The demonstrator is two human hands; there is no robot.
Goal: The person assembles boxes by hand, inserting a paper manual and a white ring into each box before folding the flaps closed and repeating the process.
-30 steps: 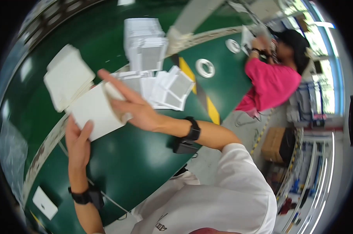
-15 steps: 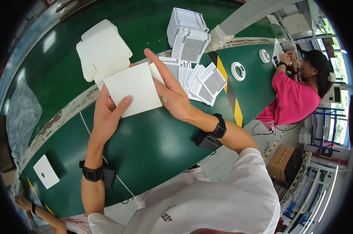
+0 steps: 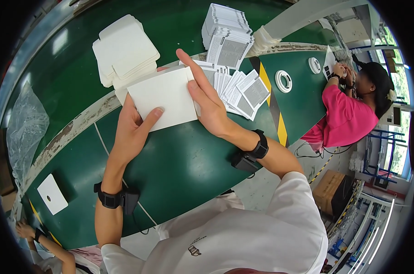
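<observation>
Between my two hands, above the green table, is a small white cardboard box (image 3: pixel 163 102) with a plain square face turned up. My left hand (image 3: pixel 133 128) grips its near left corner, with the thumb flat on the face and the fingers underneath. At the right side, my right hand (image 3: pixel 209 109) closes on the box's edge; its thumb lies against the corner and the index finger stretches along the far side. Fingers beneath the box are hidden. Just beyond it lies a stack of flat white card blanks (image 3: pixel 127 45).
Printed leaflets (image 3: pixel 243 93) lie fanned out before a tall leaflet stack (image 3: pixel 227 39). White rings (image 3: pixel 283 81) rest past the striped tape (image 3: pixel 273 98). A white card with a hole (image 3: pixel 52 195) and a clear plastic bag (image 3: pixel 26 128) are leftward. A co-worker in pink (image 3: pixel 348 102) sits right.
My right thumb has moved up to the box's right corner, and its side flap now sits closer to the face. In the picture, hands and box have shifted slightly up and right.
</observation>
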